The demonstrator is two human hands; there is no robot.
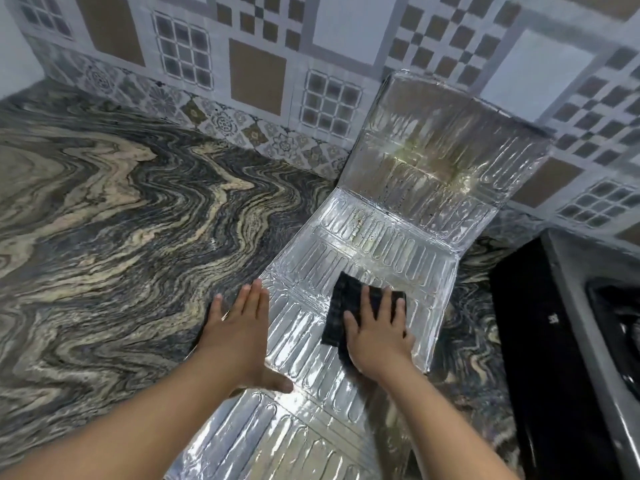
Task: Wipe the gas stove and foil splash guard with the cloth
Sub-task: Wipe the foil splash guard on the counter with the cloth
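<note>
Foil splash guard (363, 271) lies on the counter (104, 220) w/ far panel up the wall, thin & crumply, so left hand (239, 327) pins its edge flat-open while right hand (377, 330) presses the dark cloth (346, 299), fingers spread.

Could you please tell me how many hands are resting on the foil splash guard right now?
2. The left hand lies flat on the foil splash guard's left edge, partly on the countertop; the right hand presses the cloth onto its middle.

Two hands, left hand (239, 336) and right hand (379, 332), one cloth (346, 303), one foil splash guard (398, 188), one gas stove (588, 323)
</note>
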